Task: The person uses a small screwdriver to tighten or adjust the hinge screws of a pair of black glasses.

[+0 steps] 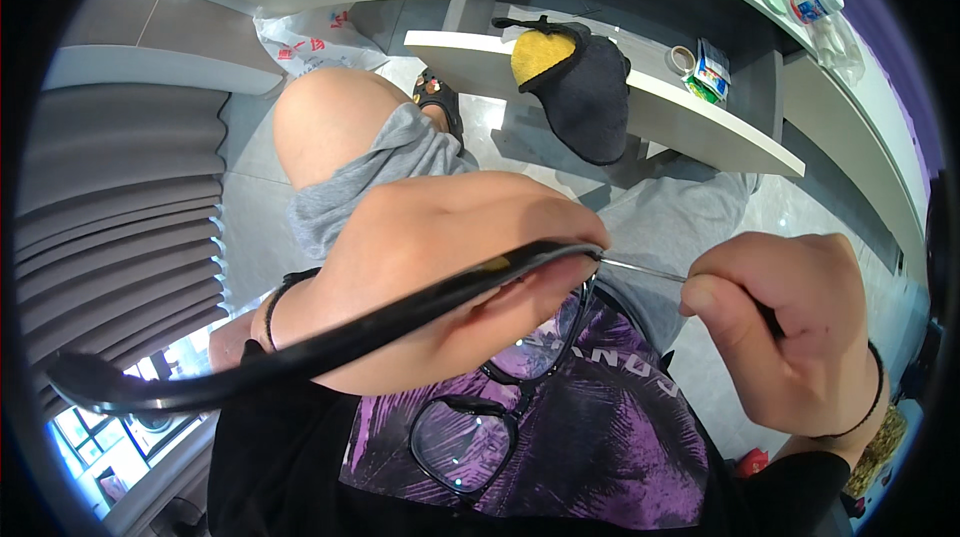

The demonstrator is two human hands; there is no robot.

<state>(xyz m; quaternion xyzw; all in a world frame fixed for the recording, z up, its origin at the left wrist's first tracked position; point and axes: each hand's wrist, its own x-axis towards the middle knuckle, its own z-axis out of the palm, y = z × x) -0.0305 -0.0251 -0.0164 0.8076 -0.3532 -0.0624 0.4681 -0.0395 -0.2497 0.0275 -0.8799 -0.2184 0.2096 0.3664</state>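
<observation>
My left hand (440,267) is closed around a pair of black-framed eyeglasses (465,445) near the hinge. One black temple arm stretches across the palm to the lower left, while the clear lenses hang below the fingers, in front of my shirt. In my right hand (795,322), the thumb and curled forefinger pinch a thin metal rod (645,269), like a small screwdriver shaft. Its tip meets the frame at the hinge beside my left fingertips; whether it sits in a screw is too small to tell. The rod's other end is hidden in my right fist.
Ahead is a pulled-out drawer (690,122) with a tape roll (680,60) and small packets (710,72). A black pouch with a yellow patch (590,87) hangs over its front. A plastic bottle (815,3) is on the desktop, a plastic bag (315,40) on the floor.
</observation>
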